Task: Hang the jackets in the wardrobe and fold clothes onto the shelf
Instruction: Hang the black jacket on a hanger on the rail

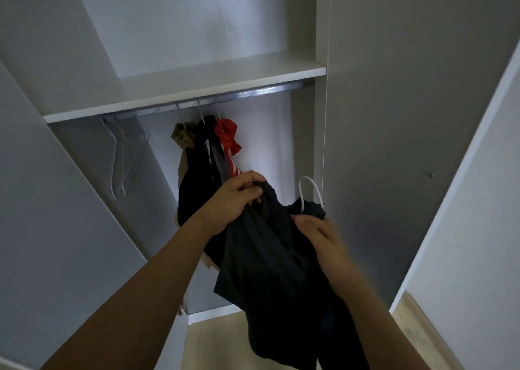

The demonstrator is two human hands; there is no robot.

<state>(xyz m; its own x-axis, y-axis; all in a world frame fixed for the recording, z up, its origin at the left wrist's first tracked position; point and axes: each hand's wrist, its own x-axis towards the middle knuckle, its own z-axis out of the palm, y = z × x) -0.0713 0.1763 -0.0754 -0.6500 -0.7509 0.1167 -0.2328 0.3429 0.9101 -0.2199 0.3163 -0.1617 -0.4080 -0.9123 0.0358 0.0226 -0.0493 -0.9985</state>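
A dark navy jacket hangs between my two hands in front of the open wardrobe. My left hand grips its upper left shoulder. My right hand grips the fabric just under a white hanger hook that sticks up from the collar. On the metal rail hang three garments: a tan one, a black one and a red one.
Two bare white hangers hang at the rail's left end. A white shelf lies above the rail. Open wardrobe doors stand at the left and right. Light wood floor shows below.
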